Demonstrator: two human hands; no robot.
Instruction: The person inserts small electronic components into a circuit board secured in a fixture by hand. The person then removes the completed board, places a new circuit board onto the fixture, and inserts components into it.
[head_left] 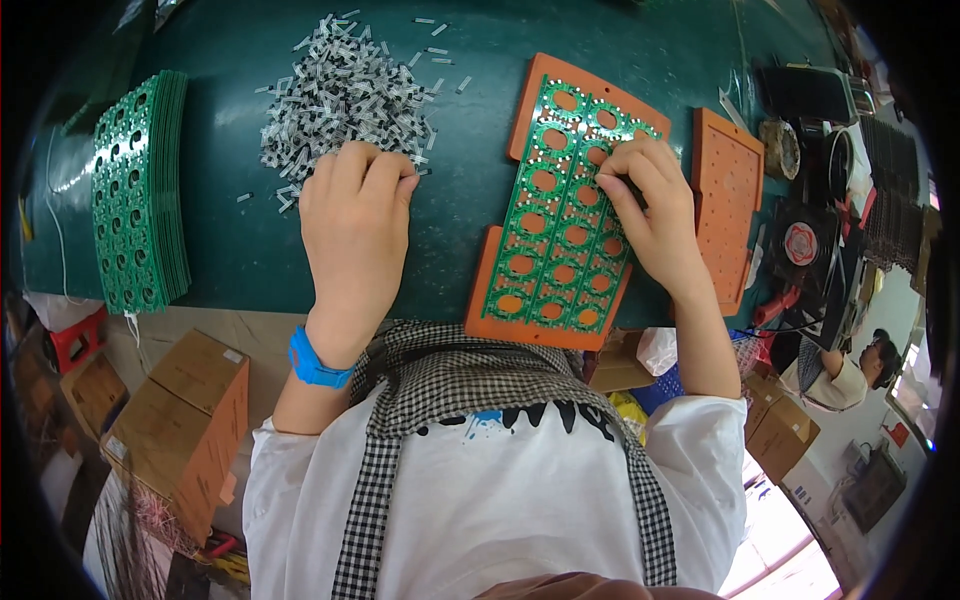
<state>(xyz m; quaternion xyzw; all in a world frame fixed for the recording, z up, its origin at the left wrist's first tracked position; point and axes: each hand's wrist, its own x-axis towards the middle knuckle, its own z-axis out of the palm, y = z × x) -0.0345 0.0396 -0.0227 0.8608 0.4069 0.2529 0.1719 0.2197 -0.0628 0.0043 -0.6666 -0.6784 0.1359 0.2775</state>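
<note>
My left hand [354,222] rests at the near edge of a heap of small clear parts with dark ends [338,95]. Its fingers are curled down and pressed together, hiding whatever is between them. On the right, my right hand [652,205] is over a green circuit board panel [560,210] with rows of round cut-outs. Thumb and fingertips meet in a pinch at the panel's upper right; what they hold, if anything, is too small to name. Small pale pieces dot the panel's upper rows. Beneath the panel lies an orange fixture tray [484,285], tilted slightly on the green table.
A tall stack of green circuit panels [165,200] stands at the left. Another orange tray [725,190] lies right of my right hand, with a roll of tape [780,150] beyond. Cardboard boxes [180,400] sit below the table. Another person [835,375] is at far right.
</note>
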